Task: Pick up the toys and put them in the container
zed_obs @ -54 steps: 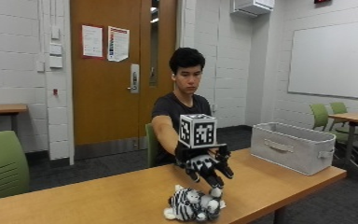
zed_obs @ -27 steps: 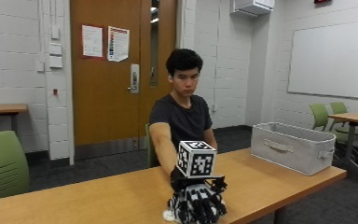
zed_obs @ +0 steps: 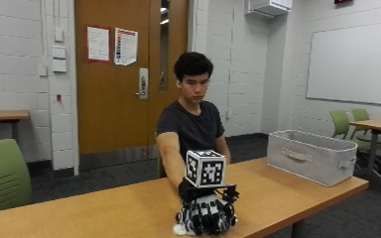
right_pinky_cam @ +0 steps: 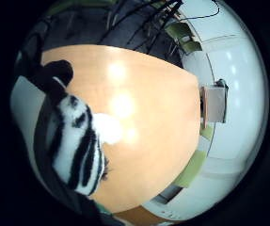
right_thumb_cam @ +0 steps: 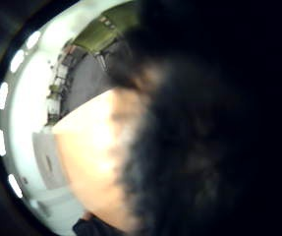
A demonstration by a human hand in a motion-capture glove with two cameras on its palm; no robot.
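Observation:
A black-and-white striped zebra plush toy [zed_obs: 185, 222] lies near the front edge of the wooden table [zed_obs: 98, 210]. My gloved right hand [zed_obs: 207, 210] is down on top of it, fingers curled over its body and hiding most of it. In the little finger side palm view the zebra toy [right_pinky_cam: 75, 146] sits right against the palm, with a gloved fingertip [right_pinky_cam: 57, 75] beside it. In the thumb side palm view dark fur [right_thumb_cam: 194, 147] fills much of the picture. The grey fabric container [zed_obs: 312, 156] stands on the table's right end, open at the top, well apart from the hand.
The container [right_pinky_cam: 214, 103] shows at the far end of the tabletop [right_pinky_cam: 148, 117]. Bare tabletop lies between the toy and the container. A green chair [zed_obs: 2, 176] stands at the left, and a second table with green chairs [zed_obs: 349, 124] at the right.
The gloved hand has dropped from just above the zebra toy onto it, and its fingers have closed over the toy. The toy stays at the same spot on the table.

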